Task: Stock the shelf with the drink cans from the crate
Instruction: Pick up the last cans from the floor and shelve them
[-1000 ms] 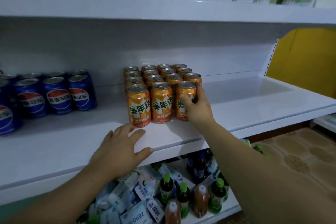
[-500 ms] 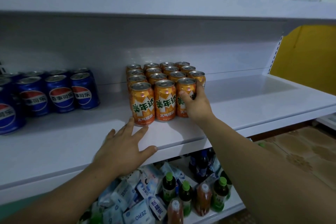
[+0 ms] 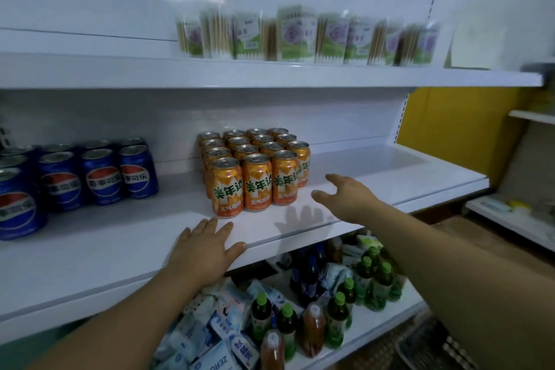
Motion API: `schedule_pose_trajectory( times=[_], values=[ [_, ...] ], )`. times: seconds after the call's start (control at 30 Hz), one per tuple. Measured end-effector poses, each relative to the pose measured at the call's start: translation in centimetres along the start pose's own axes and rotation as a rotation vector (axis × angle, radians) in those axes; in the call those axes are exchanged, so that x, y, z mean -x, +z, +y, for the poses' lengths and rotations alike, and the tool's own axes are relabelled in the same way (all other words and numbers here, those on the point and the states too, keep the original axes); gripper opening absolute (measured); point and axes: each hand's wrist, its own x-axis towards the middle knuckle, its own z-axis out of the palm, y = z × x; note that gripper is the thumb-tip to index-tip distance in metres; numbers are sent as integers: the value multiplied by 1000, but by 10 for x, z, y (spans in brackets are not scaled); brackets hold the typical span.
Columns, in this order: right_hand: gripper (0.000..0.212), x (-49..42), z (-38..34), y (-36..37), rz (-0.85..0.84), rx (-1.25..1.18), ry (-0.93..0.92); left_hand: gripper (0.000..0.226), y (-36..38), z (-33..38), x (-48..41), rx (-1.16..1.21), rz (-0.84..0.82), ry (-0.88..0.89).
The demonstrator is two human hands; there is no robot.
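Note:
A block of several orange drink cans (image 3: 256, 173) stands in rows on the middle white shelf (image 3: 120, 237). My right hand (image 3: 350, 197) hovers just right of the front-row cans, fingers spread, holding nothing and apart from them. My left hand (image 3: 204, 249) lies flat, palm down, on the shelf's front edge just in front of the leftmost orange can. Several blue cola cans (image 3: 90, 177) stand to the left on the same shelf. The crate is not clearly in view.
The shelf's right part (image 3: 390, 168) is bare white board. The upper shelf (image 3: 270, 75) carries green-and-purple packs (image 3: 300, 34). Below, the lower shelf holds green-capped bottles (image 3: 339, 309), dark bottles and blue-white packets (image 3: 216, 330). A yellow wall (image 3: 450, 129) stands at right.
My right hand has let go of the front right orange can and pulled back to the right, fingers open. The view has tilted upward. My left hand stays on the shelf edge.

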Motion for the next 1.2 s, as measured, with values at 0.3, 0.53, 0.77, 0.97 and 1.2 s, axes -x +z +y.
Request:
schedule_pose_trajectory(
  times=[0.3, 0.53, 0.77, 0.97, 1.2],
  values=[
    [72, 137, 76, -21, -71, 175, 198, 66, 18, 103, 73, 31, -32, 424],
    [67, 208, 164, 24, -94, 150, 359, 66, 121, 201, 104, 87, -327, 684],
    [54, 236, 278, 113, -226, 78, 596, 76, 268, 246, 101, 95, -593, 746],
    [60, 226, 366, 214, -330, 0, 712, 62, 373, 270, 51, 14, -713, 707],
    [68, 208, 434, 346, -527, -141, 824, 77, 485, 283, 16, 66, -752, 674]
  ],
)
